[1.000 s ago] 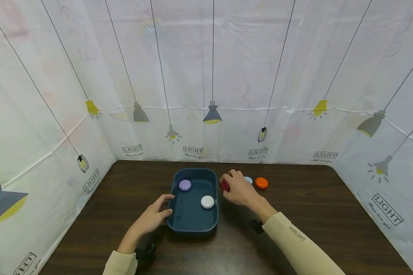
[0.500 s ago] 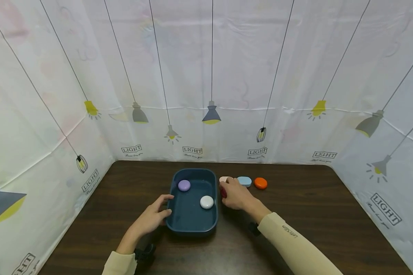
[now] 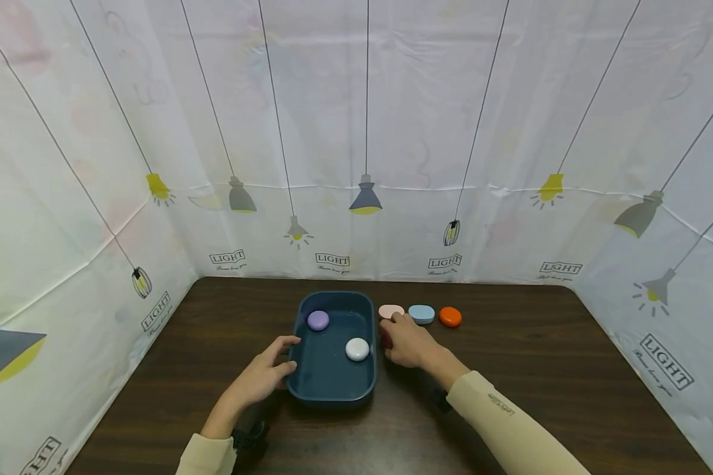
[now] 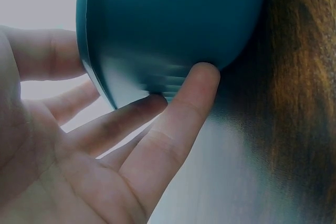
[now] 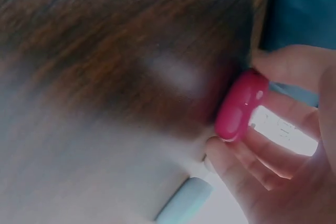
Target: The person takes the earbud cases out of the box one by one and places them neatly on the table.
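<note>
The person's right hand (image 3: 410, 340) has come back slightly toward the body, taking with it the glossy crimson rounded piece (image 5: 241, 106) pinched between thumb and fingers. That move uncovers the pale pink oval piece (image 3: 391, 311), while the light blue oval piece (image 3: 421, 314) and the orange round piece (image 3: 450, 316) lie beyond on the dark brown wood-grain table (image 3: 570, 369). The crimson piece is now apart from that row, just outside the right wall of the dark teal rectangular container (image 3: 331, 382); whether it touches the table is unclear. For the work in hand, it seems separated but not yet inside, where only a lilac disc (image 3: 317, 320) and a white disc (image 3: 357, 349) lie. The left hand (image 3: 261, 379) keeps its loosely spread fingers against the container's left side.
</note>
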Demonstrator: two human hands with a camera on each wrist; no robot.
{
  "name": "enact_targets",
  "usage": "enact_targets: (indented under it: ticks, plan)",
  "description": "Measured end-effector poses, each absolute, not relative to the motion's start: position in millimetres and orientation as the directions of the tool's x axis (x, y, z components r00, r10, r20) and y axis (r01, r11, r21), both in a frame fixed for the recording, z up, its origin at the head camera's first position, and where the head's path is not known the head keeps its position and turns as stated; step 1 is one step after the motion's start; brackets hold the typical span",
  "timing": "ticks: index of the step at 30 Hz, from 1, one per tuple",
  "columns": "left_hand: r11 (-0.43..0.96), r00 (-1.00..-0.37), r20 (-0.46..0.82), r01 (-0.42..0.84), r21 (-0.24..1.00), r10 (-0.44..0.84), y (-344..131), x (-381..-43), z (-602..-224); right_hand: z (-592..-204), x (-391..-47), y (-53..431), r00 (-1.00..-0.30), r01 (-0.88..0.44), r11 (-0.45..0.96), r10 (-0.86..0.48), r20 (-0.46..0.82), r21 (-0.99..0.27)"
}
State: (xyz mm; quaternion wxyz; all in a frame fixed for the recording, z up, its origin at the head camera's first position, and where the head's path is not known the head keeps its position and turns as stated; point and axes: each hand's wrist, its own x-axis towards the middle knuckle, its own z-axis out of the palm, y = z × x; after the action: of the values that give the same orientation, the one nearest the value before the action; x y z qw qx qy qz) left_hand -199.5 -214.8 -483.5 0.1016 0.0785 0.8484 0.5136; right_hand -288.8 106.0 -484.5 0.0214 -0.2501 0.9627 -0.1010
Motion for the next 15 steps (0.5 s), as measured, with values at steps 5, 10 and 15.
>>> enact_targets:
  ticks: [5, 10, 15]
  plan:
    - [0.455, -0.966, -0.093, 0.029, 0.890, 0.243, -215.4, -199.9, -483.0, -478.7, -285.5, 107.6, -0.860, -0.506, 0.847, -0.509, 0.026, -0.163]
    - [0.452, -0.965, -0.090, 0.032, 0.892, 0.246, -215.6, -199.8, -482.3, -467.8, -284.8, 107.3, -0.856, -0.516, 0.843, -0.515, 0.050, -0.153]
    - [0.451, -0.965, -0.092, 0.030, 0.892, 0.246, -215.7, -199.9, -483.1, -455.0, -284.3, 106.0, -0.857, -0.515, 0.841, -0.510, 0.075, -0.168]
